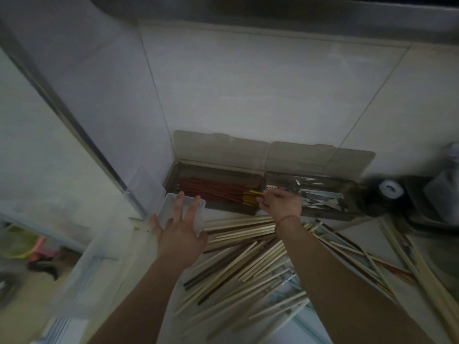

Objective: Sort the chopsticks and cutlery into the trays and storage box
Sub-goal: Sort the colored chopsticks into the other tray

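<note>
Clear plastic box: a small translucent storage box (182,212) sits on the counter at the left, just in front of the left tray's near corner.
Left hand: the left hand (180,228) lies over the clear box with fingers spread and nearly straight, fingertips reaching its far rim, thumb out to the left; it rests on the box rather than curling round it.
Right hand: the right hand (280,203) is at the gap between the two trays, fingers bent, pinching the yellow-tipped ends of the red chopsticks (218,191); a thin red string circles the wrist.
Left tray: a dark lidded tray (173,173) against the tiled wall, lid up, holds the red chopsticks lying lengthwise.
Right tray: a second dark tray (352,192), lid up, holds metal cutlery (320,198), too blurred to tell apart.
Loose pile: pale wooden chopsticks (248,266), with a few dark ones mixed in, lie scattered across the counter (357,225) between and beneath both forearms.
Far right: a dark round object with a white cap (390,189) stands just beside the right tray.
</note>
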Tool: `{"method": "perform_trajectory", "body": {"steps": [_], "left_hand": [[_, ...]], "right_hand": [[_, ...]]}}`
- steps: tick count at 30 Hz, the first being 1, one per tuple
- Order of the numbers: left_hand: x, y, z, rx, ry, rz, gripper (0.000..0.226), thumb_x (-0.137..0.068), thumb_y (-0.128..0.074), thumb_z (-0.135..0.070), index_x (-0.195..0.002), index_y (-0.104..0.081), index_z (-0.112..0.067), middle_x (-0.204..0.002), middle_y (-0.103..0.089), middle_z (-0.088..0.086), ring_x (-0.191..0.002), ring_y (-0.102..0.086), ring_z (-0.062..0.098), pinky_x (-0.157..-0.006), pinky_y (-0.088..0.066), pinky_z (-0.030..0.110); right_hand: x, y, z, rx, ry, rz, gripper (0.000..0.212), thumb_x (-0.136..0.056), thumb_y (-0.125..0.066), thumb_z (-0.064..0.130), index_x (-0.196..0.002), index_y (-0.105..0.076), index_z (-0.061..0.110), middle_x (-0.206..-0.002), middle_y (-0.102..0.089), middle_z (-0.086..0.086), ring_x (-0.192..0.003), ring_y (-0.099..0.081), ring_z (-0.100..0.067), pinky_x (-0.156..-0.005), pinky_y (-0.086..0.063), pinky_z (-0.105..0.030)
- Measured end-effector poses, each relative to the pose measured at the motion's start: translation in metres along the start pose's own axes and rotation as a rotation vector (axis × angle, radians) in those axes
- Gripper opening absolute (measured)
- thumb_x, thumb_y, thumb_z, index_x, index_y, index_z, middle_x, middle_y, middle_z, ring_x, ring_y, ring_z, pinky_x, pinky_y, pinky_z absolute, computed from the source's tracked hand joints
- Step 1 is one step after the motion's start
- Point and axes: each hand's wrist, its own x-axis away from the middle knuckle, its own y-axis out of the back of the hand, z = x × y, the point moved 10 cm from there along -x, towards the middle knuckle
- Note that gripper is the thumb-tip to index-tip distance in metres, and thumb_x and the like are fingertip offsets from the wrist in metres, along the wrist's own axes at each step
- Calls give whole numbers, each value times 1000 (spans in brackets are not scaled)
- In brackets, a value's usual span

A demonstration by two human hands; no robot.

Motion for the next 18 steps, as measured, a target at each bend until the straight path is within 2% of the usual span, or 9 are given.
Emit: {"method": "perform_trajectory", "body": {"steps": [3, 6, 9, 11, 13, 15, 17, 18], "left_hand": [[0, 1, -1, 9, 2, -3, 84, -76, -41, -56, -153, -9, -45, -165, -1, -3, -133, -44, 20, -113, -4, 61], [1, 1, -1, -4, 4, 16, 83, -78, -39, -57, -153, -4, -46, -165, 4, -3, -134, -41, 17, -114, -2, 59], [1, 0, -1, -26, 14, 39, 83, -88, -50, -55, -152, 2, -46, -164, 11, -4, -135, -40, 15, -115, 0, 57], [1, 2, -1, -19, 15, 13, 84, -88, -56, -52, -153, -2, -46, -164, 9, -4, -134, -42, 17, -114, -1, 57], [0, 1, -1, -12, 16, 10, 85, -88, -57, -52, -153, -5, -45, -164, 7, -4, -137, -39, 19, -114, -1, 57], [-2, -1, 0, -13, 20, 24, 85, -88, -57, -53, -153, -4, -46, -164, 7, -4, -144, -27, 19, -114, -2, 58], [-2, -1, 0, -18, 16, 16, 84, -88, -57, -53, -153, -4, -46, -164, 6, -5, -147, -19, 18, -114, -4, 59], [-2, -1, 0, -20, 16, 11, 84, -88, -58, -52, -153, -5, -46, -164, 5, -5, -148, -15, 18, -114, -4, 59]], "right_hand": [[5, 6, 13, 190, 63, 141, 21, -90, -57, -7, -79, -65, 9, -82, -67, -11, -63, -70, -20, -64, -60, -31], [10, 41, 25, 243, 133, 133, 25, -90, -55, -8, -82, -67, 12, -90, -68, -13, -61, -70, -23, -62, -59, -31], [20, 97, 39, 285, 219, 3, 17, -89, -59, -3, -84, -69, 10, -79, -70, -17, -54, -68, -19, -52, -56, -26], [27, 140, 43, 441, 263, -121, 10, -88, -63, 4, -87, -70, 10, -69, -69, -12, -49, -64, -12, -49, -52, -20], [33, 182, 40, 530, 291, -235, 5, -85, -67, 9, -88, -72, 10, -62, -67, -5, -48, -60, -14, -50, -52, -23], [42, 217, 33, 541, 308, -303, 8, -85, -67, 9, -90, -72, 8, -65, -67, -3, -57, -61, -20, -61, -54, -32], [59, 246, 31, 597, 365, -388, 9, -85, -66, 8, -92, -71, 8, -77, -67, -3, -73, -62, -21, -69, -49, -28], [70, 261, 31, 631, 395, -448, 9, -85, -66, 7, -93, -71, 10, -81, -66, -3, -78, -62, -22, -69, -45, -24]]}}
